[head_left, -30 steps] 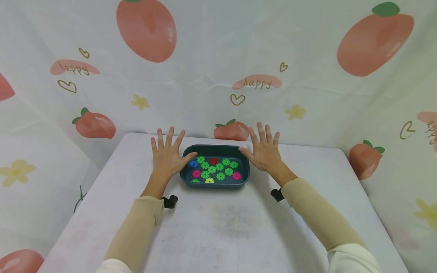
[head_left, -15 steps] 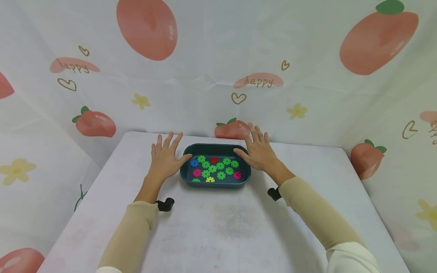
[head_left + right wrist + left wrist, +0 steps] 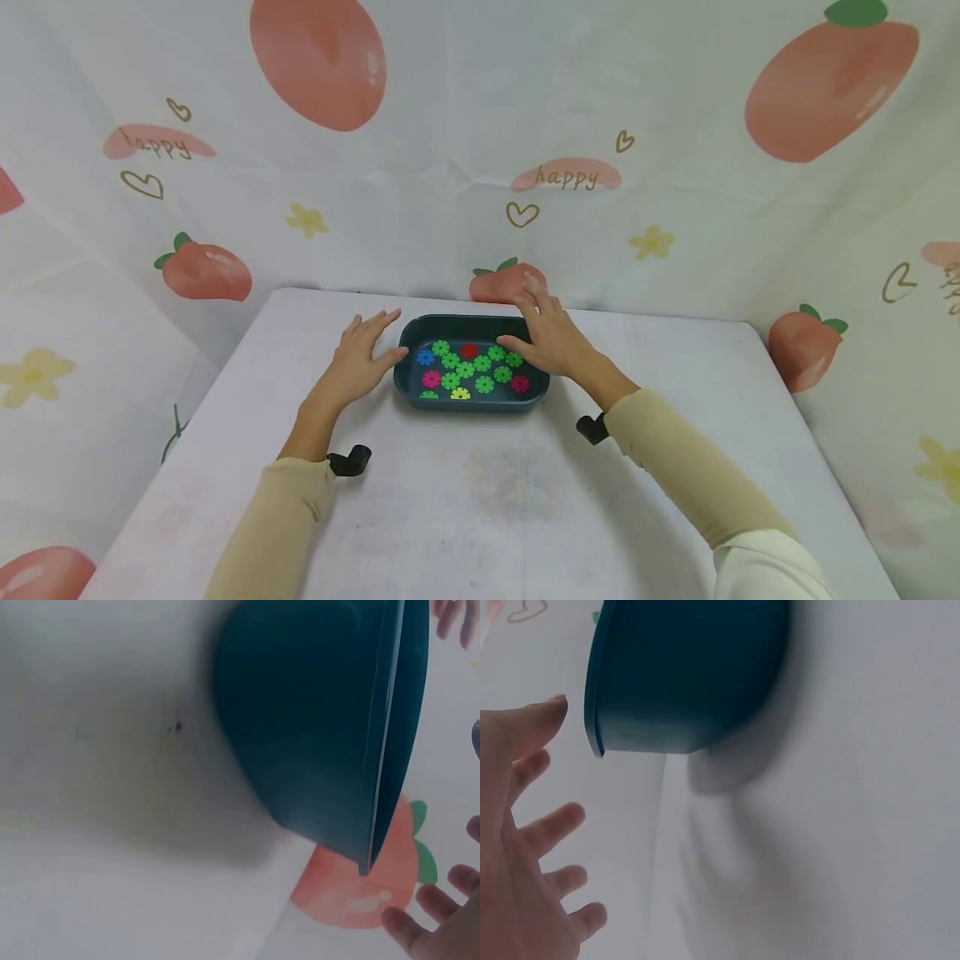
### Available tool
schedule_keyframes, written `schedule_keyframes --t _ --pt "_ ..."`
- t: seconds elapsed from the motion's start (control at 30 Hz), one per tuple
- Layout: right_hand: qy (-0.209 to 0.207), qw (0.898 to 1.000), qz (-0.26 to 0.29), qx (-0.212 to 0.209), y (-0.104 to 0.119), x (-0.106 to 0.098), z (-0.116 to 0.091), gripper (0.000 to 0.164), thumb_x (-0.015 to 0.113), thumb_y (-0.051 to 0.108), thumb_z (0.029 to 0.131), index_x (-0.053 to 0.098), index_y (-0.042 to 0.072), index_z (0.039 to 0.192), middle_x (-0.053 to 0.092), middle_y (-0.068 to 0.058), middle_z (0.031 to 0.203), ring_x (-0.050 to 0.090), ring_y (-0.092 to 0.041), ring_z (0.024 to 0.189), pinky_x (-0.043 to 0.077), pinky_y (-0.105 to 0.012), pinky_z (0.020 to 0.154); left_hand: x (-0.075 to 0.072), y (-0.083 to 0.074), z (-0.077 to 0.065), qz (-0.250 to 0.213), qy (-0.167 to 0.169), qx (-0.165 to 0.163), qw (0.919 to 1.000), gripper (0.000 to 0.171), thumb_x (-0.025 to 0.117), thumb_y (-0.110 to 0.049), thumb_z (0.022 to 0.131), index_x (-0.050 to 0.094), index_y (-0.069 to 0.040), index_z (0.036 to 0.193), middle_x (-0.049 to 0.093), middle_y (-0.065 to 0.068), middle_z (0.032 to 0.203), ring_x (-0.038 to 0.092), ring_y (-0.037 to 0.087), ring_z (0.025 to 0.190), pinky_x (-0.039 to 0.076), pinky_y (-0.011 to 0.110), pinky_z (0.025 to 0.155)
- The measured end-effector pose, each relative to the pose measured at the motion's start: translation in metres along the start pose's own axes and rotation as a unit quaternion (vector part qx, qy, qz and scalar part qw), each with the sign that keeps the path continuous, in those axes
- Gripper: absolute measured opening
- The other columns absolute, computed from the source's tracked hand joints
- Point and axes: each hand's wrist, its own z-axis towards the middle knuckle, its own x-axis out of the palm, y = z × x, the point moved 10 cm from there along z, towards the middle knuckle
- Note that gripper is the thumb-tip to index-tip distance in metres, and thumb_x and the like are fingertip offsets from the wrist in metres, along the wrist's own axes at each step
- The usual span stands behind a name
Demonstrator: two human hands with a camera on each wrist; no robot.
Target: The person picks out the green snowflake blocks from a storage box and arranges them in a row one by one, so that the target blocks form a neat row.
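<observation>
A dark teal plastic tray (image 3: 472, 407) holds several flat notched plastic discs, mostly green (image 3: 482, 363), with a red disc (image 3: 468, 351), a blue disc (image 3: 425, 357), a yellow disc (image 3: 460, 393) and pink discs (image 3: 431, 378). Beside its left end is my left hand (image 3: 356, 367), fingers spread and thumb tip near the rim. My right hand (image 3: 557, 340) hovers over the tray's right end, thumb above the discs. Both hands hold nothing. In the left wrist view the tray's wall (image 3: 690, 675) stands apart from the thumb; the right wrist view shows its outer wall (image 3: 315, 727) too.
The tray stands toward the back of a white-covered table (image 3: 480, 508) with faint stains. Behind it hangs a white curtain (image 3: 450, 233) printed with peaches, hearts and flowers. A black camera mount sits at each wrist, the left one (image 3: 351, 461) lower in view.
My left hand has drawn back toward me and turned, its fingers bending a little. My right hand has moved left and inward over the tray's end. The tray and discs stay put.
</observation>
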Motion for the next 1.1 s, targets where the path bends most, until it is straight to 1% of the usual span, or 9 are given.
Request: schedule_keyframes --t 0.13,0.33,0.4,0.5,0.6,0.73,0.9,1.0,1.1 --pt "0.006 0.998 0.058 -0.004 0.004 0.003 -0.002 0.078 0.067 0.052 0.095 0.036 0.014 0.157 0.028 -0.017 0.163 0.038 -0.043 0.143 0.043 -0.062 0.114 0.004 0.007 -0.002 -0.04 0.015 0.003 0.9991 0.064 0.061 -0.041 0.102 0.038 -0.025 0.159 0.032 0.017 0.167 0.004 0.05 0.157 0.007 0.075 0.122" --pt "0.011 0.991 0.133 -0.031 0.012 0.01 -0.003 0.072 0.072 0.042 0.094 0.042 0.009 0.151 0.04 -0.013 0.154 0.042 -0.035 0.14 0.042 -0.055 0.118 0.014 0.017 -0.007 -0.088 0.052 -0.033 0.9942 0.058 0.058 -0.047 0.102 0.041 -0.034 0.156 0.029 0.012 0.169 0.007 0.042 0.16 0.014 0.078 0.119" --pt "0.03 0.985 0.164 -0.031 0.013 0.016 -0.003 0.071 0.073 0.04 0.095 0.042 0.01 0.151 0.041 -0.013 0.152 0.047 -0.035 0.138 0.045 -0.052 0.116 0.017 0.019 -0.008 -0.1 0.06 -0.041 0.9924 0.058 0.058 -0.048 0.102 0.041 -0.035 0.155 0.03 0.011 0.168 0.013 0.04 0.159 0.018 0.075 0.12" --pt "0.066 0.973 0.218 -0.025 0.015 0.027 -0.002 0.07 0.073 0.037 0.095 0.042 0.009 0.151 0.042 -0.016 0.152 0.052 -0.037 0.134 0.051 -0.05 0.109 0.02 0.021 -0.009 -0.117 0.063 -0.046 0.99 0.057 0.058 -0.048 0.102 0.042 -0.033 0.155 0.034 0.009 0.167 0.024 0.039 0.157 0.026 0.068 0.122" --pt "0.091 0.964 0.251 -0.019 0.017 0.036 -0.002 0.071 0.073 0.036 0.095 0.041 0.008 0.153 0.041 -0.016 0.153 0.055 -0.036 0.133 0.054 -0.047 0.106 0.023 0.023 -0.01 -0.139 0.066 -0.046 0.987 0.057 0.058 -0.047 0.103 0.043 -0.031 0.155 0.036 0.009 0.166 0.032 0.039 0.154 0.031 0.066 0.121" --pt "0.11 0.959 0.261 -0.004 0.017 0.043 -0.004 0.074 0.074 0.039 0.094 0.041 0.011 0.154 0.042 -0.01 0.154 0.056 -0.033 0.132 0.054 -0.046 0.106 0.026 0.023 -0.008 -0.174 0.068 -0.04 0.9817 0.055 0.058 -0.044 0.103 0.045 -0.029 0.154 0.038 0.008 0.165 0.04 0.04 0.149 0.034 0.065 0.119" --pt "0.129 0.958 0.255 -0.005 0.021 0.048 -0.005 0.074 0.074 0.041 0.093 0.042 0.012 0.153 0.046 -0.011 0.153 0.057 -0.032 0.131 0.053 -0.047 0.106 0.028 0.021 -0.008 -0.21 0.066 -0.025 0.9752 0.053 0.06 -0.037 0.104 0.047 -0.021 0.153 0.041 0.012 0.162 0.047 0.041 0.144 0.04 0.06 0.118" --pt "0.136 0.961 0.24 -0.018 0.025 0.052 -0.003 0.071 0.074 0.041 0.093 0.046 0.01 0.15 0.051 -0.013 0.15 0.06 -0.03 0.128 0.053 -0.046 0.107 0.03 0.022 -0.008 -0.243 0.068 -0.026 0.9674 0.052 0.06 -0.032 0.104 0.048 -0.017 0.153 0.04 0.013 0.163 0.048 0.04 0.144 0.042 0.055 0.117" --pt "0.142 0.965 0.219 -0.028 0.027 0.055 -0.003 0.068 0.075 0.041 0.093 0.05 0.008 0.147 0.056 -0.012 0.145 0.062 -0.028 0.125 0.054 -0.043 0.107 0.033 0.025 -0.007 -0.283 0.07 -0.031 0.9559 0.052 0.061 -0.028 0.104 0.048 -0.014 0.152 0.04 0.012 0.163 0.047 0.037 0.145 0.046 0.046 0.114"
